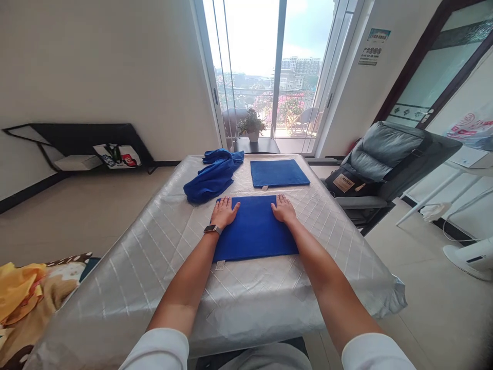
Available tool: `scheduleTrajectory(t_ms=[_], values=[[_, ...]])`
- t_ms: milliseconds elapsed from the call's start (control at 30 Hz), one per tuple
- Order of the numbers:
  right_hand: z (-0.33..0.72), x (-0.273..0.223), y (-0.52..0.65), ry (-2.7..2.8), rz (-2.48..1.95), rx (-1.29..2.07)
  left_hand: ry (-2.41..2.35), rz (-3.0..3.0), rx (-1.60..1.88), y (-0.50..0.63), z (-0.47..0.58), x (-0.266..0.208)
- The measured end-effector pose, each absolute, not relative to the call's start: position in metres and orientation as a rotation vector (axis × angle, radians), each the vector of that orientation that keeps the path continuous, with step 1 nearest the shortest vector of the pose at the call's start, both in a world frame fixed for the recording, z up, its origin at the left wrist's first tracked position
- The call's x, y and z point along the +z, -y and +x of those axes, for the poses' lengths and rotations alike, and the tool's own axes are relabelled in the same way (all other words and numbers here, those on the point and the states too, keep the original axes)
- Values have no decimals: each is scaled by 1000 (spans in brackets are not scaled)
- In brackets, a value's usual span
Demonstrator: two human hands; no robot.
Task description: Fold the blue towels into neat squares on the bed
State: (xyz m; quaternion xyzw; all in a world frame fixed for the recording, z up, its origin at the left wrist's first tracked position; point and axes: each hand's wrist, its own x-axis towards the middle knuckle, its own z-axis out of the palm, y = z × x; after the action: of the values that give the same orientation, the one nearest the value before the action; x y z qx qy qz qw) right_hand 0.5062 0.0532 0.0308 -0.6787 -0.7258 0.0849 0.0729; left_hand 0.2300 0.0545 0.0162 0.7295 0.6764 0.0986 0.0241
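A blue towel, folded to a flat rectangle, lies on the table in front of me, a small white tag at its near left edge. My left hand, below a wristwatch, rests flat on its far left corner, fingers stretched out. On the far right corner my right hand lies flat too, fingers extended. Beyond it sits a second folded blue towel, also with a tag. A crumpled blue towel is heaped to its left, just past my left hand.
A silver quilted cover drapes the table. To the right stands a dark armchair with a black bag on it. A potted plant is behind the table by the glass door. Yellow and brown fabric lies at lower left.
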Motion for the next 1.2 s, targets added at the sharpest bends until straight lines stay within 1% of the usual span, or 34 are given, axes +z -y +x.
scheduleTrajectory(t_ms=[100, 267, 333, 467, 533, 667, 767, 867, 967, 1033, 1100, 1200], values=[[503, 34, -51, 2194, -2055, 212, -2114, 2245, 310, -53, 224, 15], [498, 41, -31, 2191, -1969, -124, -2123, 2238, 322, -54, 228, 15], [500, 40, -20, 2222, -1962, -77, -2125, 2241, 326, -54, 229, 15], [510, 34, -6, 2275, -2026, 233, -2123, 2254, 305, -53, 228, 15], [513, 32, -3, 2269, -2024, 283, -2118, 2253, 284, -53, 226, 16], [513, 31, -2, 2247, -2011, 264, -2185, 2198, 280, -52, 228, 24], [511, 31, -3, 2245, -2008, 260, -2186, 2286, 418, -44, 255, 32], [512, 30, -2, 2246, -1996, 246, -1930, 2493, 526, -29, 311, 37], [515, 28, 0, 2289, -1967, 196, -1605, 2642, 511, -12, 370, 35], [518, 28, 2, 2331, -1954, 176, -1497, 2677, 485, -4, 393, 31], [518, 28, 2, 2338, -1951, 172, -1503, 2642, 456, 1, 397, 28], [516, 29, 1, 2287, -1966, 187, -1571, 2561, 388, 2, 371, 26]])
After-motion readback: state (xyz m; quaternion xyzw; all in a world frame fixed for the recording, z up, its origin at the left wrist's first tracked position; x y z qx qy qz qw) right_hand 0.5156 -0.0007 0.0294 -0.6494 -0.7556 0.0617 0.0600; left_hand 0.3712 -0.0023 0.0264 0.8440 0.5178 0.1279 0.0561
